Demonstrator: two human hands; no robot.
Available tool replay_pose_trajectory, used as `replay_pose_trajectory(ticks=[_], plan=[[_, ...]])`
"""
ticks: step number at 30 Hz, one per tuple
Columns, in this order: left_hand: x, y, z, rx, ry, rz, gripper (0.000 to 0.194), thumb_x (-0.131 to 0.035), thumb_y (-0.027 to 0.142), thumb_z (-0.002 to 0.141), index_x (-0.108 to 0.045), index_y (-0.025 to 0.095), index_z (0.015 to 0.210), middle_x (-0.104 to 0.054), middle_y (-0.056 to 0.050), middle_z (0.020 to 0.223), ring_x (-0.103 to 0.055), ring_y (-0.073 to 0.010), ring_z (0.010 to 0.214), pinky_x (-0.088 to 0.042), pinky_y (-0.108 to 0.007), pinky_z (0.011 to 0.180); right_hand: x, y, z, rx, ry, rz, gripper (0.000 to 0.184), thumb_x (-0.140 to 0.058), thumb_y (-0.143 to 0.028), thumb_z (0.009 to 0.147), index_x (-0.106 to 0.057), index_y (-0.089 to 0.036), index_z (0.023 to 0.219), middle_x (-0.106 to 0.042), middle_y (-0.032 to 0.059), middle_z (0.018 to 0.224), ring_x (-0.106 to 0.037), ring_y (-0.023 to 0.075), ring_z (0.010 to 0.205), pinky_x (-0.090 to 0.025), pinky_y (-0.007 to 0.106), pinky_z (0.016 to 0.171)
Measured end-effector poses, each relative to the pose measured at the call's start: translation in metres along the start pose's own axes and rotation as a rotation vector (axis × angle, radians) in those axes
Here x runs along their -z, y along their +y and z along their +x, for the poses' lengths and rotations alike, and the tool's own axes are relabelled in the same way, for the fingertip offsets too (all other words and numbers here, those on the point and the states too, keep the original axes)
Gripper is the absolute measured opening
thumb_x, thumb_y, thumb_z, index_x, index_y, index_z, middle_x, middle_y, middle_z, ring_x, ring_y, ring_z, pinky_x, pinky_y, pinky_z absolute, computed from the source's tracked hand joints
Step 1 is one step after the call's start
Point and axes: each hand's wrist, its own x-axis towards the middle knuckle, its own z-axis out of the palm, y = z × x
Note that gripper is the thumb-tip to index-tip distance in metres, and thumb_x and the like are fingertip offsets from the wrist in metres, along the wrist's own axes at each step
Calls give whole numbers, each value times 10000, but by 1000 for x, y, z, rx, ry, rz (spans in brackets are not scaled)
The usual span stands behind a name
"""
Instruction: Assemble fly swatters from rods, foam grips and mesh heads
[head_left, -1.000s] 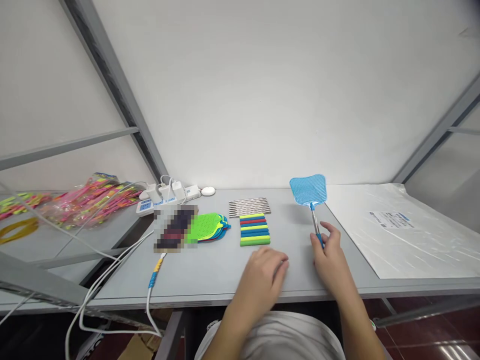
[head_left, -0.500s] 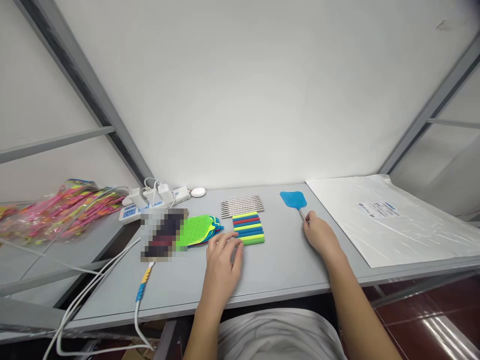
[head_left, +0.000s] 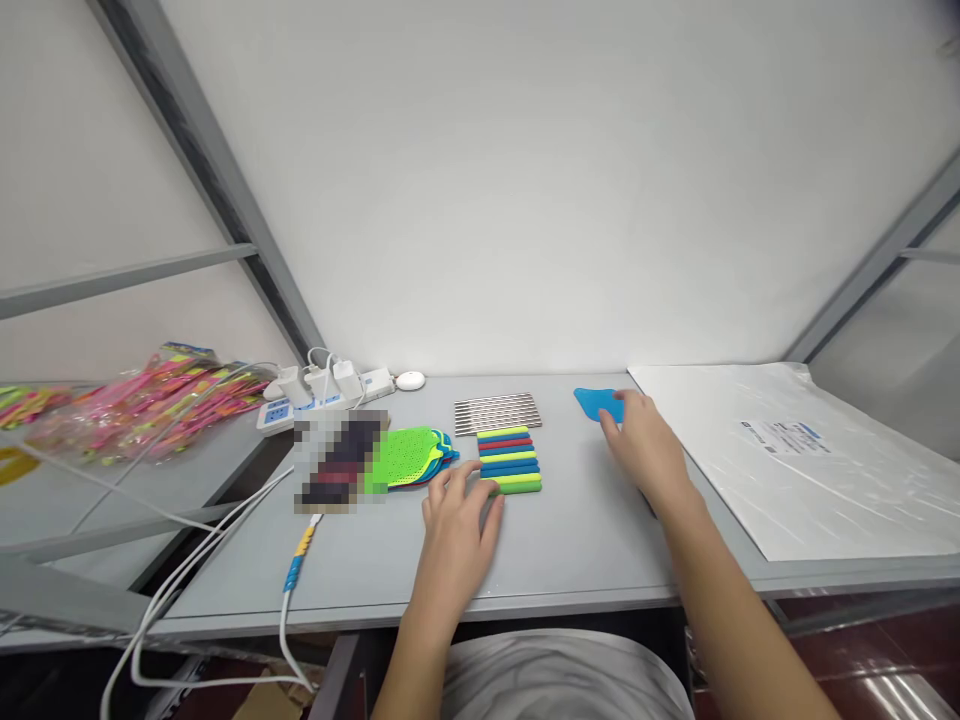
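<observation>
My right hand (head_left: 646, 448) is over a blue fly swatter (head_left: 594, 402) on the table. Thumb and index finger are apart at the edge of its head, and the hand hides most of its handle. My left hand (head_left: 459, 525) lies with fingers spread beside a row of coloured tubes (head_left: 510, 456), its fingertips at their lower left end. Behind the tubes is a row of metal rods (head_left: 498, 412). Left of the tubes sits a stack of mesh swatter heads (head_left: 407, 456), the top one green.
At the left is a pixelated dark object (head_left: 341, 465) with a white cable (head_left: 284, 625). A power strip (head_left: 279, 414) with plugs and a white round device (head_left: 410, 381) stand behind. Bagged pink items (head_left: 172, 405) lie far left. A white wrapped sheet (head_left: 720, 450) covers the right side.
My right hand has left its grip on the swatter's handle and moved forward over the head, fingers now apart. My left hand stays by the tubes. The view has shifted slightly.
</observation>
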Motion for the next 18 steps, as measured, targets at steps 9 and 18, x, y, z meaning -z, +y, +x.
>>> replay_pose_trajectory(ticks=[9, 18], plan=[[2, 5, -1, 66, -21, 53, 168, -516, 209, 920, -657, 258, 996, -488, -58, 1365, -380, -320, 1195, -425, -505, 902, -45, -99, 94, 631, -260, -23, 250, -422, -266, 960, -661, -226, 1019, -625, 81, 1061, -613, 182, 827, -378, 254, 622], [-4, -2, -4, 84, -25, 14, 213, -524, 171, 888, -635, 267, 1043, -492, -73, 1363, -405, -319, 1178, -438, -507, 891, -97, -130, 148, 860, -462, -58, 216, -514, -304, 917, -714, -239, 966, -641, 64, 1041, -607, 177, 810, -401, 251, 635]])
